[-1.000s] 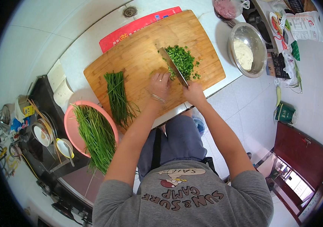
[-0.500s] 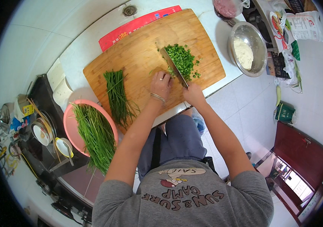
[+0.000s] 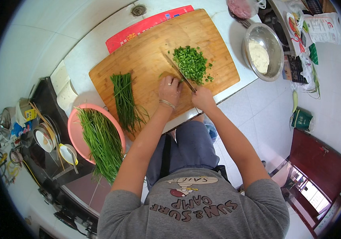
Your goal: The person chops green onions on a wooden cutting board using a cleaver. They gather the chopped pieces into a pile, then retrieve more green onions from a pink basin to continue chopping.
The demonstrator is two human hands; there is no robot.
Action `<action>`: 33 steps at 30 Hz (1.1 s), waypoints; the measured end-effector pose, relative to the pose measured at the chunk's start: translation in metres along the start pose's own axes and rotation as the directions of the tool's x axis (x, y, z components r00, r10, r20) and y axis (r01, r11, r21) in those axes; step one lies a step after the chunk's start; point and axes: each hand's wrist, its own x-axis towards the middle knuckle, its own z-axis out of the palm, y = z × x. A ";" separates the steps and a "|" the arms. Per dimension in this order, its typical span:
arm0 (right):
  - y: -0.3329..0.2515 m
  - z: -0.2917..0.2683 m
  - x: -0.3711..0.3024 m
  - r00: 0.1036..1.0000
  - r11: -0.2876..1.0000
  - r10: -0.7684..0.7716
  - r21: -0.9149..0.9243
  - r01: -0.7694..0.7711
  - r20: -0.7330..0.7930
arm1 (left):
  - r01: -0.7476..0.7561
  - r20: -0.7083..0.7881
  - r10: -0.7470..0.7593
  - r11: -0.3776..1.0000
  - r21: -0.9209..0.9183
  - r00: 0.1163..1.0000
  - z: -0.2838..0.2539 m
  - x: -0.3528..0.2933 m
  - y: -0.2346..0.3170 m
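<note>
A kitchen knife (image 3: 179,70) is gripped by its handle in my right hand (image 3: 203,98) near the front edge of the wooden cutting board (image 3: 154,51). Its blade slants away to the far left. Just left of the blade, my left hand (image 3: 170,91) rests on the board, fingers curled and closed over the last short bit of chives; only a little green shows at the fingertips. Right of the blade lies a heap of chopped chives (image 3: 190,63). A bunch of uncut chives (image 3: 123,101) lies on the board's left side.
At left a pink basin (image 3: 74,133) holds long chives beside a dark stove (image 3: 39,93) with bowls. A steel bowl (image 3: 275,51) of dough stands right of the board. A red flat box (image 3: 116,42) lies behind it, and a bag of pink stuff (image 3: 242,8) at the far right.
The knife and my right hand have shifted slightly left, so the blade now stands clear of the chopped heap. My left hand stays nearly in place.
</note>
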 end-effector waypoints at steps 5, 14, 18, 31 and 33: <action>-0.020 -0.007 0.003 0.997 0.995 0.001 -0.101 0.006 0.072 | 0.022 0.067 -0.025 0.999 0.050 0.997 0.003 -0.005 -0.002; -0.028 -0.015 0.004 0.994 0.987 -0.095 0.123 0.101 -0.057 | 0.040 -0.046 -0.044 0.996 -0.086 0.998 -0.006 -0.012 -0.008; -0.021 -0.010 0.001 0.999 0.999 -0.041 0.022 0.041 -0.010 | 0.042 -0.034 -0.044 0.998 -0.057 0.998 -0.008 -0.012 -0.010; -0.031 0.005 0.023 0.997 0.998 -0.056 0.008 0.056 -0.047 | -0.025 0.036 0.025 1.000 0.005 0.999 -0.015 -0.017 -0.018; -0.025 0.001 0.017 0.997 0.996 -0.069 0.060 0.072 -0.039 | -0.005 0.009 0.005 1.000 -0.015 1.000 -0.017 -0.019 -0.018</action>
